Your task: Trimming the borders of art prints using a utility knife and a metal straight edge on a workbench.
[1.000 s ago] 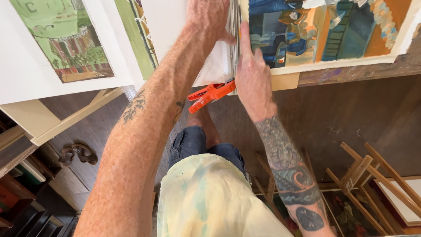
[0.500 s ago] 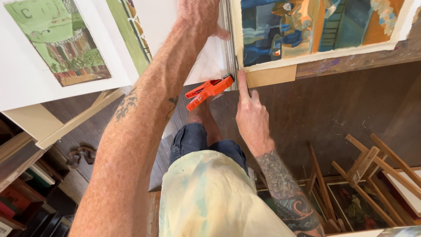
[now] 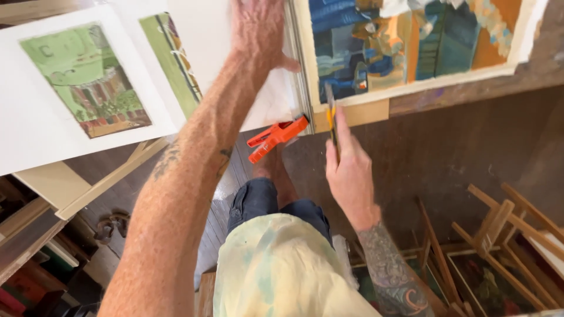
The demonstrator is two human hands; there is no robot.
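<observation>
Gripped in the right hand (image 3: 351, 170) is a thin knife (image 3: 332, 120) with a yellow and dark handle, the fingers closed around it and its tip pointing up at the lower border of the blue and orange painting (image 3: 405, 47). It sits just right of the narrow gap between that painting and the white sheet (image 3: 205, 35) beside it. Flat on that sheet presses the left hand (image 3: 255, 35), fingers spread and holding nothing, thumb reaching toward the edge by the gap. An orange clamp (image 3: 276, 138) bites the bottom edge of the board below the left hand, its handles sticking down and left, close to the knife but apart from it. Left of the sheet lies a green print (image 3: 85, 79) on white paper, and a strip of another green picture (image 3: 170, 61) shows beside the forearm. Below the table edge are a dark wood floor (image 3: 470, 147) and, lower right, stacked wooden frames (image 3: 499, 246).
</observation>
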